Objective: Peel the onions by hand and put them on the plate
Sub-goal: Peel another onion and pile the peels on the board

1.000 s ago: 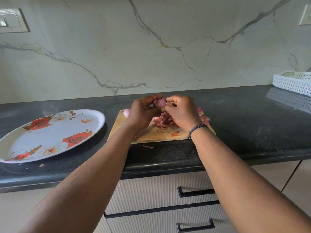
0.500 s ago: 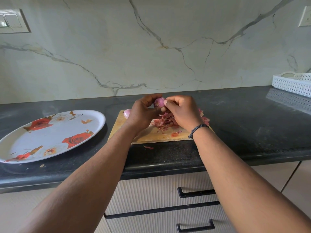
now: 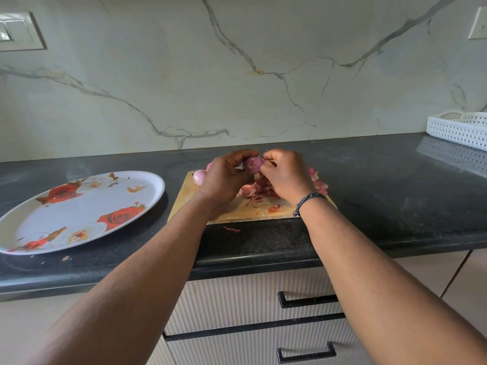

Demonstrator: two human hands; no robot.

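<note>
Onion (image 3: 252, 164) sat lifted between both hands above the cutting board's (image 3: 237, 209) far edge, the left hand (image 3: 224, 180) curled round its left side and the right hand (image 3: 286, 175) pinching at skin on its right. The rose-patterned plate (image 3: 79, 206) lay bare at the counter's (image 3: 395, 201) left end, nearer the left hand. Whichever way the onion's long axis ran could not be told.

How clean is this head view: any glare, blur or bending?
Head view: soft daylight, hands sharp; left hand holds the onion, right hand picks at it. Pale sheen on the counter under the basket. Wide-angle bending bows the counter edge. Plate free of glare.
</note>
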